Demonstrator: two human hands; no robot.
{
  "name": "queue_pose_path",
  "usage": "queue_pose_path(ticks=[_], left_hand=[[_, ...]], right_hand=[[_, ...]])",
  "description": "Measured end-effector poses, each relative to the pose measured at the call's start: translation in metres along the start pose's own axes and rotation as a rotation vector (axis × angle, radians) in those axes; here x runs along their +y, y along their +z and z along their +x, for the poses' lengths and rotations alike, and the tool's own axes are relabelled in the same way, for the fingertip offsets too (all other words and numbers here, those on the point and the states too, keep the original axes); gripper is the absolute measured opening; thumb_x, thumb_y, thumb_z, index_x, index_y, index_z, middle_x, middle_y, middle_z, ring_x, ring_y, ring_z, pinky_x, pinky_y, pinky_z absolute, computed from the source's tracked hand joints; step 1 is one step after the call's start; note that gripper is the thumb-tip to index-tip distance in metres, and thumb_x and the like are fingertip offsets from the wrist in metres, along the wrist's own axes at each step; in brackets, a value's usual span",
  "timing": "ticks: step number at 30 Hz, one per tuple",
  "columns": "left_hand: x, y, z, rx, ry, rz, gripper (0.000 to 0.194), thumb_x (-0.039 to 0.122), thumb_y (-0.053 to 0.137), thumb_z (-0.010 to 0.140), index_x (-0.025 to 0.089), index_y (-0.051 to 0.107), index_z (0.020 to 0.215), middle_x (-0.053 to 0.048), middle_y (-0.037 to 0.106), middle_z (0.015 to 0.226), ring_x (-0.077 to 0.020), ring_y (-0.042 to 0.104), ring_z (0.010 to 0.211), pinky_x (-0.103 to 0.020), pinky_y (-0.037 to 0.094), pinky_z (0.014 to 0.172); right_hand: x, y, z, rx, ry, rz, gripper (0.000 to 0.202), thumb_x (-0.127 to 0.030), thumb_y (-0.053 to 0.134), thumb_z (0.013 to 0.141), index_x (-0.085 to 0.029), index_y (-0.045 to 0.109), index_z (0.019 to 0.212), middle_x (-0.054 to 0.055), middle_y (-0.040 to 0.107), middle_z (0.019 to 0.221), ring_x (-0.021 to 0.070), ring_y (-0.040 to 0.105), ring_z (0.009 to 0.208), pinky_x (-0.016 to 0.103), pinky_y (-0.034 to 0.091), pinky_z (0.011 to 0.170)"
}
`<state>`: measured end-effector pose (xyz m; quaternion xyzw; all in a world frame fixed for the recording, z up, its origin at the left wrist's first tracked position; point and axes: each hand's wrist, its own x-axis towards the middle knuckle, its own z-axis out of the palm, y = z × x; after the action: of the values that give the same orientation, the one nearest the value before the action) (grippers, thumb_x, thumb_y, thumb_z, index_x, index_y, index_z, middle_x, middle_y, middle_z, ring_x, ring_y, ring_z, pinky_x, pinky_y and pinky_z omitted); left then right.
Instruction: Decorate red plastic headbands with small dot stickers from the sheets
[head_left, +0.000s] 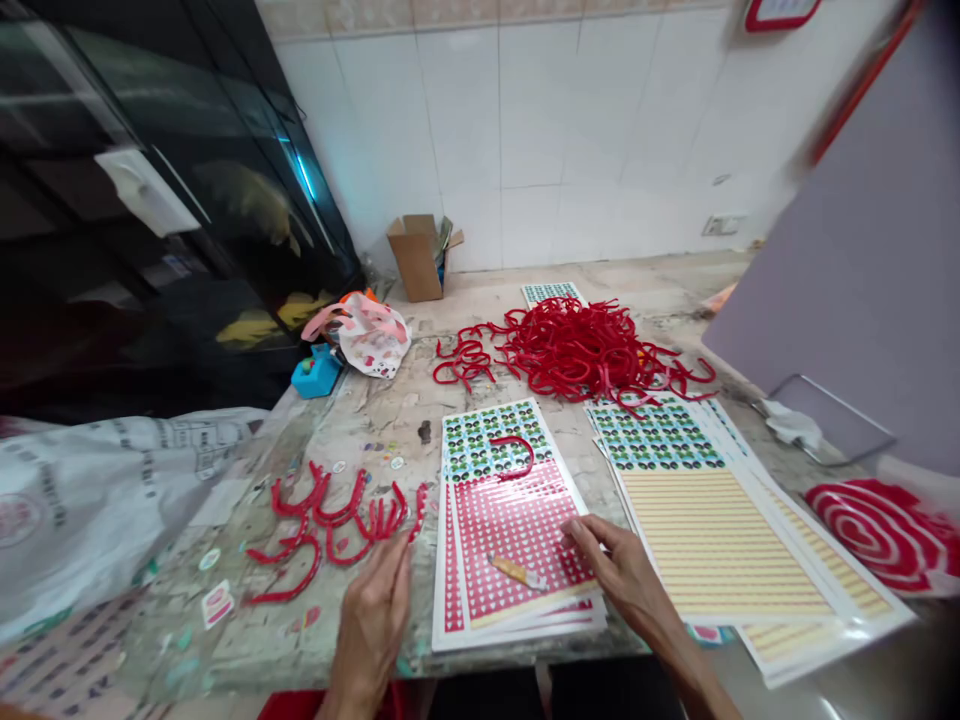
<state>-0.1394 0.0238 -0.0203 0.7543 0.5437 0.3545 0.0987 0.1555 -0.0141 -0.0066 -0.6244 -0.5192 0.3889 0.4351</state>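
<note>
My left hand point(375, 600) is closed at the near edge of the table, its fingertips against a red curved band point(420, 505) with pale dots. Just beyond it lie several red curved bands point(341, 510). My right hand point(611, 555) is over the right side of a red sticker sheet with white hearts point(510, 520), thumb and fingers pinched together; what they hold, if anything, is too small to make out. One red band point(531, 455) rests at the top of the sheet stack. A small yellow tool point(517, 572) lies on the hearts.
Yellow striped sheets point(712, 530) lie in a stack to the right. Behind them is a large heap of red bands point(577, 345). Farther left are a white bag with pink handles point(371, 335), a blue object point(316, 373) and an open cardboard box point(416, 265).
</note>
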Motion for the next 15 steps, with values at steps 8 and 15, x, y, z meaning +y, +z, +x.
queue_pose_path(ticks=[8, 15], left_hand=[[-0.022, 0.012, 0.008, 0.13, -0.135, 0.087, 0.034, 0.027, 0.043, 0.085, 0.014, 0.056, 0.114, -0.015, 0.052, 0.118, -0.0274, 0.053, 0.11, -0.042, 0.048, 0.088], [0.019, 0.026, -0.001, -0.044, -0.18, -0.219, 0.024, 0.023, 0.044, 0.085, 0.015, 0.063, 0.099, -0.012, 0.063, 0.103, -0.0228, 0.059, 0.099, -0.037, 0.049, 0.085]], right_hand=[[0.001, 0.024, 0.067, 0.029, -0.311, -0.452, 0.024, -0.026, 0.046, 0.086, -0.02, 0.06, 0.104, 0.008, 0.06, 0.104, 0.0206, 0.057, 0.09, 0.032, 0.046, 0.075], [-0.003, 0.04, 0.1, -0.093, -0.437, -0.574, 0.016, -0.021, 0.044, 0.088, -0.02, 0.06, 0.086, 0.005, 0.061, 0.084, 0.0196, 0.053, 0.084, 0.033, 0.044, 0.074]])
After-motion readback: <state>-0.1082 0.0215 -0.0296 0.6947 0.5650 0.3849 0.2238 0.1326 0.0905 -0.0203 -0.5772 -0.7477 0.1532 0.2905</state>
